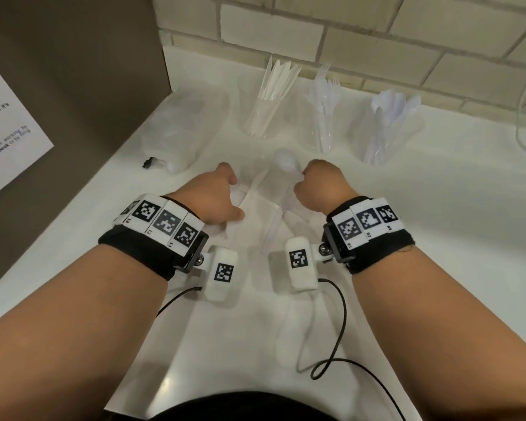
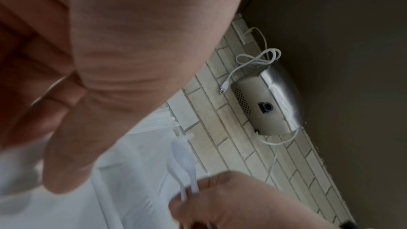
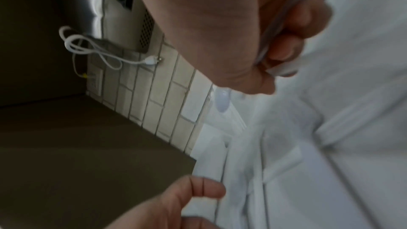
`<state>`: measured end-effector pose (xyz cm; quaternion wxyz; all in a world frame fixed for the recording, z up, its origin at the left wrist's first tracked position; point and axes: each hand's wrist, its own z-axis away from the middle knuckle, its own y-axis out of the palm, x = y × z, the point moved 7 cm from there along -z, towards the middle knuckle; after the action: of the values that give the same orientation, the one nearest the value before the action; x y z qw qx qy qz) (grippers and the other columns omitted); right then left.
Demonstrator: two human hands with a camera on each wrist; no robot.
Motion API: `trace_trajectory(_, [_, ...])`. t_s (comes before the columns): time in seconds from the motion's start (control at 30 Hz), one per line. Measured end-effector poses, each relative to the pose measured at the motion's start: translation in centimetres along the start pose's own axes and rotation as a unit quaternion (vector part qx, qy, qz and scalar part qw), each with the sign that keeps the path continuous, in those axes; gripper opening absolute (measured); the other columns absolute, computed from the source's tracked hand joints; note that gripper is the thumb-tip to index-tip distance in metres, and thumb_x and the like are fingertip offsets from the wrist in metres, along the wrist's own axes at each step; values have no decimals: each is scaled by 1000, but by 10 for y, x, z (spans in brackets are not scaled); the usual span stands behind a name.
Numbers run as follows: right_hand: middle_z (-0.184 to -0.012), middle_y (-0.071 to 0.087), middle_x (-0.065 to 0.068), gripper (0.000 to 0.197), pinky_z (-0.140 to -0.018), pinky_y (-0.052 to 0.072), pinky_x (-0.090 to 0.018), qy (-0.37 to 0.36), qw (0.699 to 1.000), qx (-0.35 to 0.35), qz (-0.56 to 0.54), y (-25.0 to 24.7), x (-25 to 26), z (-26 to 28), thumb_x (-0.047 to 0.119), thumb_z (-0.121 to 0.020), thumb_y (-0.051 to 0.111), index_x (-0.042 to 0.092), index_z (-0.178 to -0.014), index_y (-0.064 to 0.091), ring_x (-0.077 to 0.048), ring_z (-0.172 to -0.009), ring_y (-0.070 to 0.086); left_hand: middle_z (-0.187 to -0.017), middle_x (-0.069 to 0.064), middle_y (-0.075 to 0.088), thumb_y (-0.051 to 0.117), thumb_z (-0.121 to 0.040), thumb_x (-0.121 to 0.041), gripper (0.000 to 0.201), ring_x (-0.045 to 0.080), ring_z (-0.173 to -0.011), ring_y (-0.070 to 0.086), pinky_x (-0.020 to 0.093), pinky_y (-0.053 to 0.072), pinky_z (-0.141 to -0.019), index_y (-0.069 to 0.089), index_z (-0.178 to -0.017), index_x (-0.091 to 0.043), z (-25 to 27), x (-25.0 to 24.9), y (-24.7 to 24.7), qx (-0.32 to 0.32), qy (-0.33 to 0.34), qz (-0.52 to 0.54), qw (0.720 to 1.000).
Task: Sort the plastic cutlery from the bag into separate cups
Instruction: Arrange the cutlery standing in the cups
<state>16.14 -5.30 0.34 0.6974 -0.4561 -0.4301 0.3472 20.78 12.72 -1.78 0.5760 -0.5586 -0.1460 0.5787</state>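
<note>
A white bench (image 1: 438, 238) fills the centre of the head view, meeting a pale brick wall (image 1: 407, 34) along the top and a dark brown panel (image 1: 73, 71) at upper left, where a printed sheet (image 1: 6, 126) hangs. In the left wrist view a steel appliance (image 2: 266, 104) with a white cord (image 2: 253, 62) is fixed to the bricks.

At upper centre left lies a crumpled clear bag (image 1: 179, 129). Three clear cups stand in a row below the wall: a cup of knives (image 1: 266, 113), a cup of forks (image 1: 324, 117), a cup of spoons (image 1: 383, 132).

The left hand (image 1: 210, 199) rests with fingers bent on a clear bag (image 1: 255, 205) at centre frame; whether its grip pinches the plastic I cannot tell. The right hand (image 1: 322, 189) has its grip curled round white spoons (image 1: 286, 162), bowls pointing up-frame.
</note>
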Motion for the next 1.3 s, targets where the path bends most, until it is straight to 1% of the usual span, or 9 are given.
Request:
trace_trajectory(0.13, [-67, 42, -4, 29, -47, 30, -22, 65, 993, 95, 30, 14, -15, 14, 6, -93, 40, 10, -64, 38, -14, -55, 39, -77, 2, 74, 71, -78, -17, 50, 17, -74, 71, 37, 56, -79, 40, -117, -24, 3, -4, 7, 26, 0, 41, 999])
trace_trajectory(0.27, [-66, 46, -3, 26, -46, 30, -23, 49, 993, 106, -22, 28, -5, 15, 13, -93, 45, 9, -67, 44, -14, -54, 43, -82, 5, 74, 70, -76, -12, 50, 24, -76, 72, 45, 57, -78, 43, -116, -23, 1, -10, 15, 34, 9, 76, 996])
trace_trajectory(0.4, [-69, 46, 1, 38, -57, 35, -25, -1, 994, 71, -80, 33, 15, 10, 45, -89, 58, 9, -81, 50, -19, -72, 51, -106, 13, 65, 58, -81, 2, 46, 31, -92, 67, 46, 56, -82, 46, -120, -19, -5, -5, 13, -4, -15, 114, 993])
trace_trajectory(0.5, [-66, 45, 2, 49, -51, 32, -25, -26, 997, 63, -48, 36, 30, 8, 54, -75, 72, 15, -68, 43, -16, -65, 50, -114, 13, 64, 56, -81, 7, 42, 29, -102, 64, 38, 53, -89, 52, -119, -10, -5, -6, 16, 4, -3, 128, 992])
trace_trajectory(0.73, [-67, 40, 2, 38, -68, 40, -26, -40, 996, 68, 30, 35, 56, 2, 29, -75, 78, 7, -96, 55, -19, -82, 52, -97, 1, 66, 49, -82, 14, 36, 12, -82, 62, 11, 46, -54, 61, -104, -12, -3, -8, 20, 30, 24, 181, 983])
trace_trajectory(0.83, [-72, 49, -1, 38, -67, 43, -26, -27, 996, 75, 42, 38, 60, 1, 29, -74, 79, 12, -72, 44, -19, -79, 54, -87, 1, 66, 47, -82, 14, 35, 12, -76, 60, 22, 50, -59, 58, -98, -15, -6, -7, 26, 37, 12, 230, 973])
trace_trajectory(1.03, [-70, 41, -3, 25, -72, 38, -24, -28, 990, 101, 93, 38, 61, 1, 16, -91, 58, 8, -73, 42, -19, -84, 48, -92, 3, 66, 38, -84, 12, 36, 16, -86, 62, 32, 52, -70, 55, -87, -19, -6, -1, 26, 39, -23, 263, 964])
trace_trajectory(1.13, [-83, 48, -8, 5, -75, 38, -27, -34, 981, 146, 124, 45, 62, 2, 13, -94, 50, 8, -94, 47, -21, -87, 46, -108, 14, 62, 44, -88, 7, 28, 29, -97, 64, 42, 55, -84, 48, -109, -11, -6, 2, 19, 6, -55, 289, 956])
trace_trajectory(1.3, [-127, 57, -15, 28, -93, 44, -31, -52, 976, 150, 146, 44, 60, 8, 6, -95, 44, -2, -120, 55, -29, -113, 56, -114, 18, 60, 52, -85, -1, 54, 35, -102, 64, 47, 55, -86, 27, -133, 3, -15, 12, 10, -71, -82, 233, 967])
